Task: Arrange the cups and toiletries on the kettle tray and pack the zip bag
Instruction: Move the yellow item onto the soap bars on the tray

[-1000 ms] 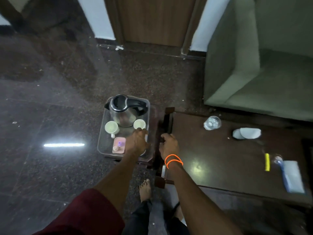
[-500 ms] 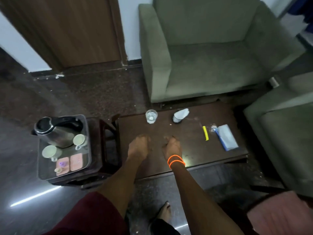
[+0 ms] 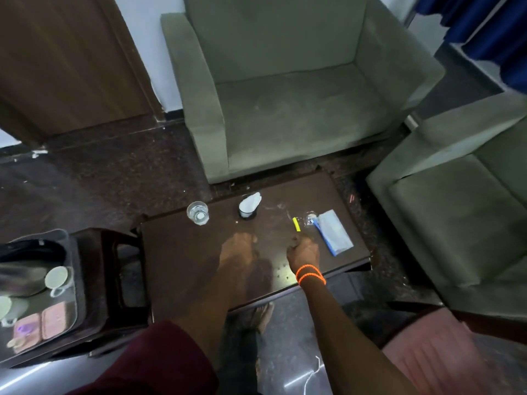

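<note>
Both arms reach out over a dark wooden coffee table (image 3: 199, 252). The left hand (image 3: 238, 252) is motion-blurred above the tabletop, fingers extended, holding nothing discernible. The right hand (image 3: 303, 250), with orange bands at the wrist, has its fingers loosely curled just short of a small yellow item (image 3: 296, 224); contact cannot be confirmed. Just right of that item lies a blue-edged zip bag (image 3: 333, 232). At the table's far edge stand a clear glass (image 3: 197, 212) and a tipped white cup (image 3: 248, 206). On a side stand to the left, a clear tray (image 3: 72, 297) carries a kettle (image 3: 20, 276), a pale cup (image 3: 56, 277) and pink sachets (image 3: 52, 320). Green armchairs (image 3: 285, 109) stand beyond.
</note>
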